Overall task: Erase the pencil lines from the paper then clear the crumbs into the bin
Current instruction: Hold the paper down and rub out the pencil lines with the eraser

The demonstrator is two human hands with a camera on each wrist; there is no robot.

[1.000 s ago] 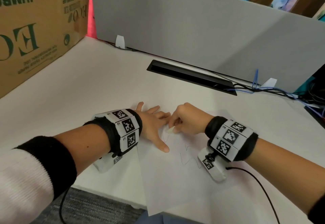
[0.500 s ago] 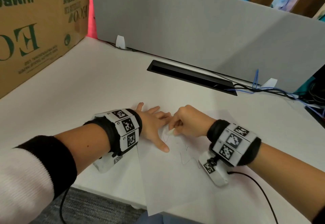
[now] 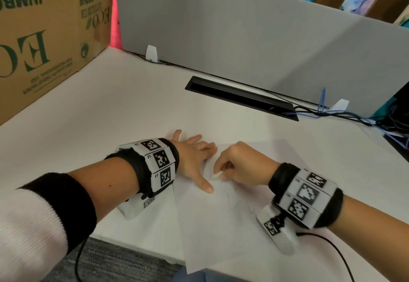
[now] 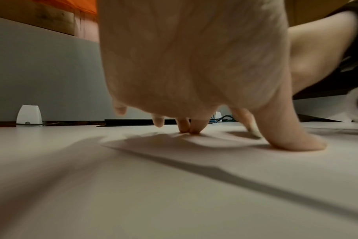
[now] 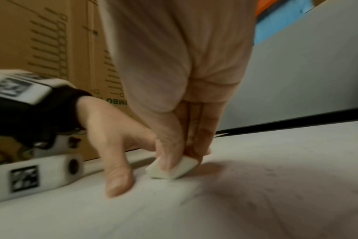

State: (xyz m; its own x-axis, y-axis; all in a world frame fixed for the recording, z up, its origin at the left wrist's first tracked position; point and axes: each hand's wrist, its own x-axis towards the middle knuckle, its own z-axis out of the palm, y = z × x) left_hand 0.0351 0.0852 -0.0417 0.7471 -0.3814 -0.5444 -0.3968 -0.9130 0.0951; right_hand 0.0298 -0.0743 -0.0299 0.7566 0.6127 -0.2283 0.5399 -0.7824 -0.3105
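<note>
The right hand [image 3: 240, 166] pinches the eraser [image 3: 216, 175], pressed on the paper [image 3: 221, 233] on the table [image 3: 132, 116]. Remaining pencil lines [image 3: 231, 202] lie toward 5 o'clock. The left hand [image 3: 194, 160] lies flat, pinning the paper.

White tabletop [image 3: 132, 113] carries the paper [image 3: 221, 226] under the left hand [image 3: 194, 160]; cardboard box [image 3: 44, 38] sits far beyond it.

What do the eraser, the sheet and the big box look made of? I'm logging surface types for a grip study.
Eraser: matte white block, probably rubber or vinyl, edges rounded. Paper: thin matte white sheet, lying flat. Box: brown corrugated cardboard by its look, dull, with green print.
</note>
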